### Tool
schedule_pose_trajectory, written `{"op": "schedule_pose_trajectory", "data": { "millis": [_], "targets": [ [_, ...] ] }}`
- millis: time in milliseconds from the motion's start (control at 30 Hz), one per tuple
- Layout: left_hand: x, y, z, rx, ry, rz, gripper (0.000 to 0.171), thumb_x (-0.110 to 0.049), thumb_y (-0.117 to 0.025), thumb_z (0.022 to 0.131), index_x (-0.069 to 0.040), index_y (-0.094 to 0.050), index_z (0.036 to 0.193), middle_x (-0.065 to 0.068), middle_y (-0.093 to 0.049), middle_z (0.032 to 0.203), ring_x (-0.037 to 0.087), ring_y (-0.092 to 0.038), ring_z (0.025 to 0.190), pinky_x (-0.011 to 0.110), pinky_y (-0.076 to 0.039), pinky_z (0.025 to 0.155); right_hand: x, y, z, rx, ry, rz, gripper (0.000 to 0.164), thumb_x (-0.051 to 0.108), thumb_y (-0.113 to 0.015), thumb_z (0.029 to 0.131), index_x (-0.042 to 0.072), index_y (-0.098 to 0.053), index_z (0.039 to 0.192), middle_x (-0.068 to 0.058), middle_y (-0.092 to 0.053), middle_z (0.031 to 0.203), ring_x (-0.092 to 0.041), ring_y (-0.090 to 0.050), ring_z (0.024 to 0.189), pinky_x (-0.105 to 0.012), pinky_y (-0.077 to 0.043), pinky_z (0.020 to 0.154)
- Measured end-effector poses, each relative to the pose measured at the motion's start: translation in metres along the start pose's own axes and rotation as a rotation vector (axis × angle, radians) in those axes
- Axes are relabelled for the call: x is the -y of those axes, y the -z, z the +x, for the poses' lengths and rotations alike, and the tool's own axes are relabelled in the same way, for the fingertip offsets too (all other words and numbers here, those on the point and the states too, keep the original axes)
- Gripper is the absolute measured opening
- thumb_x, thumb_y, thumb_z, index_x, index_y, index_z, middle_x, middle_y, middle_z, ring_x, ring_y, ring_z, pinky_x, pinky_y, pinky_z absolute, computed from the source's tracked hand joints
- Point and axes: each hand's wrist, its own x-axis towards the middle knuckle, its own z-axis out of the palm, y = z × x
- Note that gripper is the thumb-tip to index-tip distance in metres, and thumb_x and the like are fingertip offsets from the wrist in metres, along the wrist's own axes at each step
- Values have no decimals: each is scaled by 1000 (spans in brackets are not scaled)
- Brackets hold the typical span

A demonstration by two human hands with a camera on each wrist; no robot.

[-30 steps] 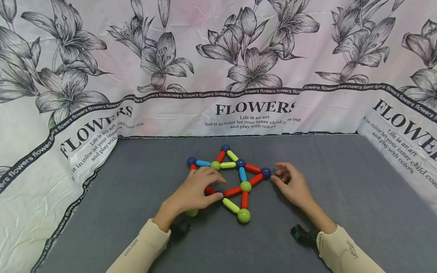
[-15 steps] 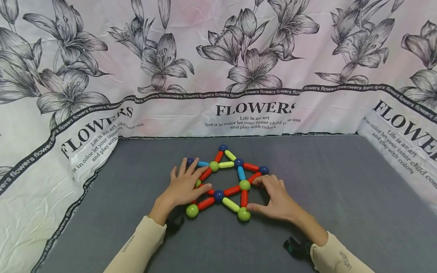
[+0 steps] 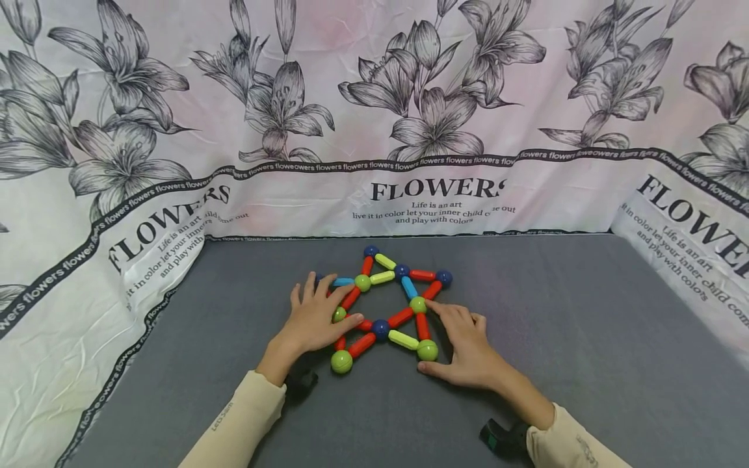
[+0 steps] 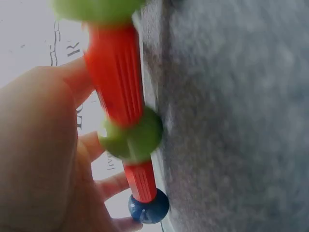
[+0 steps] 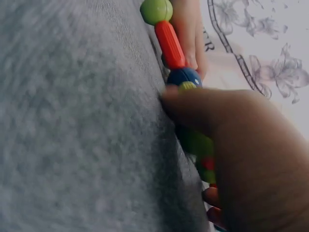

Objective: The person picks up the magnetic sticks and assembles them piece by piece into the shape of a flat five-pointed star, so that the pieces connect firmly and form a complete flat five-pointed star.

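Note:
A flat star of magnetic rods and balls (image 3: 400, 317) lies on the dark grey tabletop, with red, blue and yellow-green rods between blue and green balls. Over its left side spreads my left hand (image 3: 313, 322), hiding part of the left point; the thumb reaches to a red rod (image 3: 363, 345). My right hand (image 3: 468, 344) is at the lower right point, fingertips at the inner green ball (image 3: 418, 305) and thumb just below the outer green ball (image 3: 427, 351). In the left wrist view, fingers extend behind a green ball (image 4: 133, 135) and a blue ball (image 4: 148, 206).
Grey cloth covers the tabletop (image 3: 562, 312). A white sheet printed with flowers (image 3: 433, 117) hangs behind and along the sides. Each wrist carries a black device, such as the right wrist device (image 3: 500, 437).
My right hand has come leftward to the star's lower right point. My left hand has moved slightly left and spread its fingers. The star has turned a little counterclockwise.

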Motion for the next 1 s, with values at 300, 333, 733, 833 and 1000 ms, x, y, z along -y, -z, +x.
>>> {"op": "schedule_pose_trajectory", "data": {
  "millis": [300,333,733,833,1000],
  "targets": [
    [-5,3,-1,5,-36,7,75,-73,-60,87,-31,-51,148,6,-57,136,29,-44,128,59,-32,106,-9,1,5,-311,-157,96,54,13,-82,83,2,-62,132,-18,-67,128,-37,-50,115,-52,-22,89],
    [-6,3,-1,15,-36,16,76,-75,-59,87,-31,-51,149,6,-57,136,29,-45,128,59,-33,105,-10,1,5,-340,-179,92,52,13,-81,83,1,-62,130,-19,-67,126,-38,-50,115,-52,-22,88],
    [-2,5,2,-52,-48,-91,49,-37,-60,102,-20,-54,146,3,-68,120,23,-58,104,45,-46,87,-13,2,6,-369,-224,80,47,14,-79,86,-1,-62,128,-22,-66,122,-40,-47,113,-55,-22,89],
    [-1,5,3,-74,-18,-144,42,-25,-64,99,-13,-59,140,1,-67,96,17,-57,81,36,-47,72,-14,2,6,-364,-223,75,47,14,-79,86,-1,-63,127,-21,-66,120,-40,-47,112,-55,-22,90],
    [-1,5,4,-47,37,-215,32,-25,-66,98,-10,-67,127,1,-62,85,14,-52,70,29,-43,63,-15,1,5,-360,-219,54,46,15,-80,86,1,-63,127,-20,-67,118,-39,-48,111,-54,-22,88]
  ]
}}
